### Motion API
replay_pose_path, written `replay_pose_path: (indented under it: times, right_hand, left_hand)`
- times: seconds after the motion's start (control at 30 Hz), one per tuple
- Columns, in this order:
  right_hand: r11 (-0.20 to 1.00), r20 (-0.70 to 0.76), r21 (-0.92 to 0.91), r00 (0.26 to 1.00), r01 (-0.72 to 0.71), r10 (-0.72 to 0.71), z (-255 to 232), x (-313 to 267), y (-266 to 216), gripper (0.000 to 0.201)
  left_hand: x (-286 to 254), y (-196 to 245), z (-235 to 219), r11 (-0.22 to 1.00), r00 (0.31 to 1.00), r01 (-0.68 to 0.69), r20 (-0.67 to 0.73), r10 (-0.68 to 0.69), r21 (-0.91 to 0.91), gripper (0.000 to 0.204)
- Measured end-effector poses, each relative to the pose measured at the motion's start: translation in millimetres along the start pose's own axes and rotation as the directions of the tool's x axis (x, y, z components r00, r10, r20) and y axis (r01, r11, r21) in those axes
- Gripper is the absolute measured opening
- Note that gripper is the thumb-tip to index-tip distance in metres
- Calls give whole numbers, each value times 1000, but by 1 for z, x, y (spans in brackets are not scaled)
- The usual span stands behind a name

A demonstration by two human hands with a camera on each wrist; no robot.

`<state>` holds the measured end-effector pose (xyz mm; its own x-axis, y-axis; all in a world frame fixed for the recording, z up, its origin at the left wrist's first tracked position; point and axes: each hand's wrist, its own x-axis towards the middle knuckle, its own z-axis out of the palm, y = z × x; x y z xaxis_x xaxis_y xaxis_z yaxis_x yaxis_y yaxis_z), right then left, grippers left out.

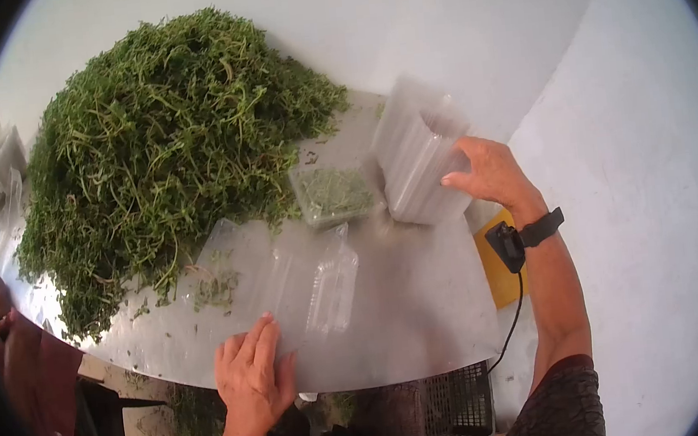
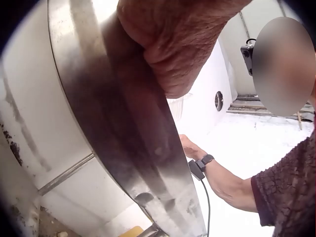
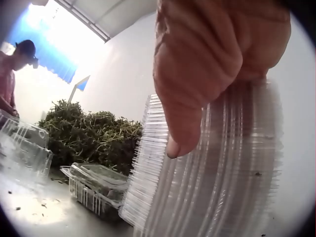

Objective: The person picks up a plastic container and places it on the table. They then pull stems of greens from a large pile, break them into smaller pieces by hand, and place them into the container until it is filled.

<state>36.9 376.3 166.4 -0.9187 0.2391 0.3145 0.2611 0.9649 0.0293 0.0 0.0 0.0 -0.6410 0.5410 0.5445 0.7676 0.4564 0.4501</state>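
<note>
Nested clear plastic clamshells (image 1: pixel 411 161) stand in a tilted stack on a metal table (image 1: pixel 424 295), at 2 o'clock in the head view. The right hand (image 1: pixel 492 172) grips them from their 3 o'clock side, thumb pressed along the near face, the other fingertips partly hidden by the stack. Its forearm rises from 5 o'clock, wearing a black strap (image 1: pixel 541 227) and a small camera (image 1: pixel 505 247). The left hand (image 1: pixel 250 370), at 7 o'clock, is back up, fingers nearly straight and close together, thumb apart, at the table's near edge; whether it touches the tabletop cannot be told. Just off its fingertips, toward 1 o'clock, lies an opened clamshell (image 1: pixel 334 282). A greens-filled clamshell (image 1: pixel 341 218) sits beside the stack, toward 8 o'clock. Leafy green stems (image 1: pixel 174 142) heap up at 10 o'clock. Glare hides any lettering on the plastic.
</note>
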Motion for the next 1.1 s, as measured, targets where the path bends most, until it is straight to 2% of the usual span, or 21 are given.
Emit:
replay_pose_path:
  times: [0.07, 0.1, 0.17, 0.23, 0.3, 0.33, 0.37, 0.43, 0.5, 0.57, 0.6, 0.63, 0.67, 0.7, 0.77, 0.8, 0.87, 0.93, 0.97, 1.03, 1.1]
  right_hand:
    - [998, -94, -53, 995, 34, -39, 0, -2, -4, 35]
    - [997, -62, -64, 996, 53, -56, -4, -5, -4, 35]
    - [986, -46, -156, 996, 67, -75, -2, -6, -6, 34]
    - [987, -45, -126, 994, 96, -102, -1, -11, -12, 33]
    - [986, -47, -123, 991, 116, -123, -9, -19, -16, 32]
    - [990, -19, -106, 995, 92, -94, -13, -25, -22, 31]
    - [993, 0, -91, 998, 68, -68, -17, -28, -27, 30]
    - [995, 4, -62, 997, 79, -79, -23, -39, -36, 30]
    - [996, 11, -41, 997, 81, -80, -26, -47, -42, 29]
    - [993, 85, -65, 991, -100, 106, -27, -54, -46, 27]
    - [993, 87, -61, 991, -97, 102, -25, -59, -47, 27]
    - [995, -70, -97, 997, 36, -43, -22, -64, -46, 35]
    - [975, -219, -154, 957, 158, -190, -21, -71, -46, 45]
    - [976, -224, -152, 956, 157, -189, -23, -77, -51, 45]
    - [959, -394, -224, 884, 172, -251, -28, -89, -73, 52]
    - [959, -402, -228, 881, 168, -250, -25, -96, -81, 52]
    - [938, -377, -122, 859, 326, -347, -18, -112, -99, 51]
    - [925, -244, -6, 897, 379, -369, -14, -122, -128, 52]
    - [928, -254, -15, 896, 372, -363, -12, -120, -135, 52]
    - [905, -153, 163, 917, 392, -369, -5, -113, -142, 49]
    - [910, -164, 187, 925, 371, -344, 8, -100, -142, 49]
  left_hand:
    - [6, 3, -4, 1000, 999, -17, -29, 16, -8, 43]
    - [2, 7, 3, 1000, 1000, 16, -24, -17, -26, 43]
    - [0, -1, 2, 999, 997, -43, -60, 40, -33, 42]
    - [-1, -5, 0, 999, 999, -12, -44, 11, -33, 36]
    - [-2, -9, 6, 995, 990, -80, -119, 72, -66, 31]
    - [-1, -8, 3, 990, 984, -119, -143, 109, -70, 29]
    - [-5, -10, 2, 993, 987, -100, -135, 92, -58, 29]
    - [-9, -15, 3, 984, 965, -174, -205, 163, -38, 32]
    - [-9, -13, -3, 986, 956, -168, -242, 163, 1, 33]
    - [-10, -9, -5, 986, 947, -164, -276, 166, 30, 34]
    - [-9, -9, -6, 984, 941, -172, -288, 178, 48, 34]
    - [-9, -8, -8, 981, 934, -182, -300, 194, 68, 34]
    - [-10, -7, -10, 980, 934, -183, -299, 197, 73, 34]
    - [-12, -5, -11, 971, 926, -198, -301, 229, 131, 33]
    - [-15, -3, -12, 957, 911, -220, -309, 271, 191, 32]
    - [-17, -2, -12, 953, 909, -222, -310, 279, 206, 32]
    - [-18, 0, -10, 947, 904, -236, -309, 297, 220, 31]
    - [-16, 1, -4, 944, 896, -271, -308, 319, 189, 31]
    - [-15, 2, -3, 942, 896, -296, -297, 331, 157, 31]
    - [-13, 5, -1, 948, 906, -284, -284, 315, 146, 33]
    - [-10, 4, 1, 968, 923, -232, -293, 249, 93, 35]
